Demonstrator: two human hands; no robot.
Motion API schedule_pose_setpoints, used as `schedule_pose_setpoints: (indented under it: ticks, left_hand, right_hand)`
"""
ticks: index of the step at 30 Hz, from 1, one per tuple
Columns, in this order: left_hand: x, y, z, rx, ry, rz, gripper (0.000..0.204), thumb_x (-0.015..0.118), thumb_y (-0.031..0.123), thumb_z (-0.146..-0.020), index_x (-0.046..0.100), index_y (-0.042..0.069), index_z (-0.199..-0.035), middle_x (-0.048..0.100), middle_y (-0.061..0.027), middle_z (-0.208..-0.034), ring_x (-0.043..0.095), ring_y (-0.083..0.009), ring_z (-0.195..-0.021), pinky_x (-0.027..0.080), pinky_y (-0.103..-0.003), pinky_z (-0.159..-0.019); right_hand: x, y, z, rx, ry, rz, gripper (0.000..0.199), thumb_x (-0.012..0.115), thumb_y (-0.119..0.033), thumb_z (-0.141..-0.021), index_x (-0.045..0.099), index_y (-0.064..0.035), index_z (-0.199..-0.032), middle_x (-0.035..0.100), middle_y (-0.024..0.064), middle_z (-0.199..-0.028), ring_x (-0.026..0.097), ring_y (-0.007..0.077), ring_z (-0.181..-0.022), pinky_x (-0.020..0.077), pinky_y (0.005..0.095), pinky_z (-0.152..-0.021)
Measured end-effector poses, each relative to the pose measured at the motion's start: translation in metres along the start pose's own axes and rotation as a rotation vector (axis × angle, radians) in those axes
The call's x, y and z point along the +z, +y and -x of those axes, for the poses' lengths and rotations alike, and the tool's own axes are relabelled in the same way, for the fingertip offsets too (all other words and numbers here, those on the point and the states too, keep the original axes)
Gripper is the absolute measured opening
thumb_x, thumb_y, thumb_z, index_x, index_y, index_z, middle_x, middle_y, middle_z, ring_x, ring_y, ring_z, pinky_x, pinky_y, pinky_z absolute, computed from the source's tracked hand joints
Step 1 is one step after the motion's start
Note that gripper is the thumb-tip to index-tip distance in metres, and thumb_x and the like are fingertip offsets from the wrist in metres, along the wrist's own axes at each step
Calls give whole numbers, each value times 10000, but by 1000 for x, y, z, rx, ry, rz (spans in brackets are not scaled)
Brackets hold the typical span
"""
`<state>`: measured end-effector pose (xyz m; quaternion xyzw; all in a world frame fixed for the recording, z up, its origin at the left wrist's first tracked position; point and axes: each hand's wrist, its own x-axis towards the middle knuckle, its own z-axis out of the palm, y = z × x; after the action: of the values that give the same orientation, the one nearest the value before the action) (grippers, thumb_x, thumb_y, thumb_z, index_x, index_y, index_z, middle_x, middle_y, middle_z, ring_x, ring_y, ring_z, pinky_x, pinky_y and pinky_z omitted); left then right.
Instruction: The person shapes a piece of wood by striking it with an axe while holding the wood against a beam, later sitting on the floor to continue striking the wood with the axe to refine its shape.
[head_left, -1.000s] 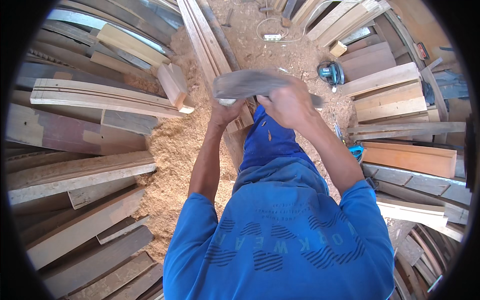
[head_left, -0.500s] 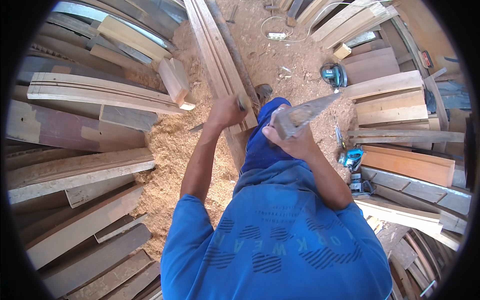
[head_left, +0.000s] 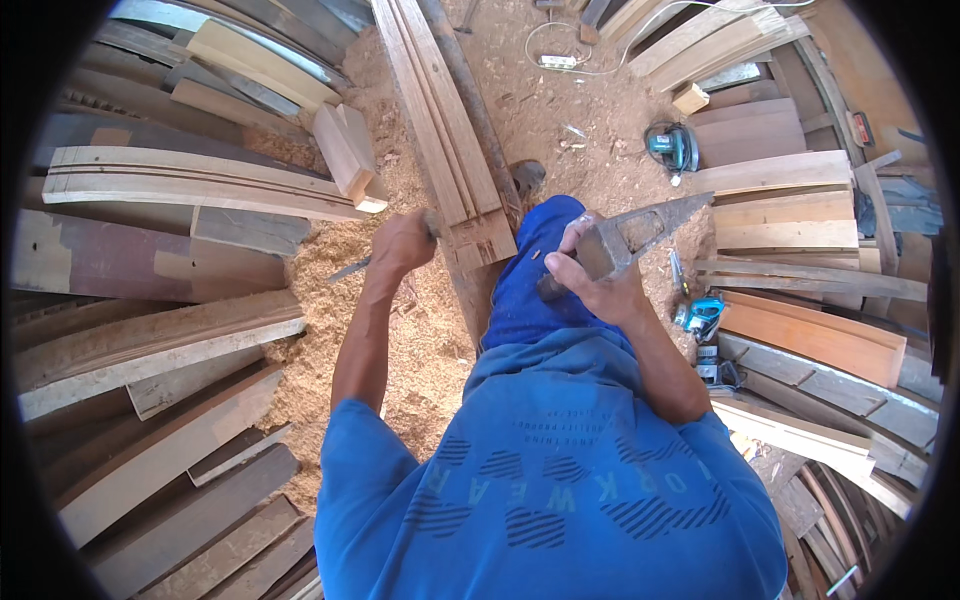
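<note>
My left hand (head_left: 402, 243) is closed round a chisel, off the left edge of the long grooved timber (head_left: 440, 110). The chisel's narrow metal blade (head_left: 350, 270) points out to the left, low over the shavings; most of its handle is inside my fist. Above my thigh, my right hand (head_left: 598, 275) grips a flat wedge-shaped tool (head_left: 655, 222) with a triangular opening and a thick, dark block at its wide end. Its thin tip points right. The timber's near end, with dark cut marks, lies beside my blue-clad knee.
Stacked boards (head_left: 190, 180) line the left; more planks (head_left: 780, 205) line the right. A teal circular saw (head_left: 670, 148) and another teal power tool (head_left: 703, 316) lie right of me. A white power strip (head_left: 558, 62) with its cord lies ahead. Shavings (head_left: 420, 340) cover the ground.
My left hand has moved left with the chisel, from above the timber's end to beside it. The wedge-shaped tool in my right hand has shifted right and turned, showing its opening more plainly.
</note>
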<state>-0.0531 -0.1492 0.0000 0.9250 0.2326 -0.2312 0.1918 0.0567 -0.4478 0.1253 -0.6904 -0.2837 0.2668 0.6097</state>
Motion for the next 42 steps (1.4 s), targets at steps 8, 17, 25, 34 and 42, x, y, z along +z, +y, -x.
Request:
schedule_pose_setpoints:
  ticks: [8,17,25,34,42]
  left_hand:
    - [-73,23,37,324,441,1162,163,676,66,-891,576,17,-1010,631,-25,-799,629,-116,-758,532,-288,-677]
    - [-51,75,-6,292,219,1390,136,728,80,-879,617,54,-954,657,7,-754,645,-83,-654,530,-259,-590]
    - [-68,98,-24,316,789,1328,152,713,56,-898,566,48,-932,625,-6,-729,634,-81,-633,535,-245,-568]
    - [-56,83,-6,371,402,1414,178,735,72,-884,575,49,-959,614,-3,-718,626,-81,-592,515,-242,-507]
    - [-46,92,-15,259,497,1366,184,740,84,-884,592,39,-984,618,3,-732,629,-82,-605,525,-247,-520]
  right_hand:
    - [3,-2,-17,-55,-80,92,237,759,-82,-853,547,-43,-951,532,26,-893,541,111,-816,464,290,-726]
    - [0,1,-40,-22,-98,72,250,768,-88,-851,566,-30,-986,537,44,-909,551,125,-818,466,300,-740]
    - [-6,9,-39,44,-77,-25,238,729,-49,-859,536,-45,-998,547,30,-927,571,119,-837,476,294,-764]
    - [-9,14,-36,-24,-101,45,301,713,1,-861,507,-53,-1073,538,25,-951,572,110,-872,479,286,-792]
    - [1,9,-28,45,-34,-82,276,727,-43,-861,518,-49,-1041,534,20,-932,544,103,-861,461,284,-785]
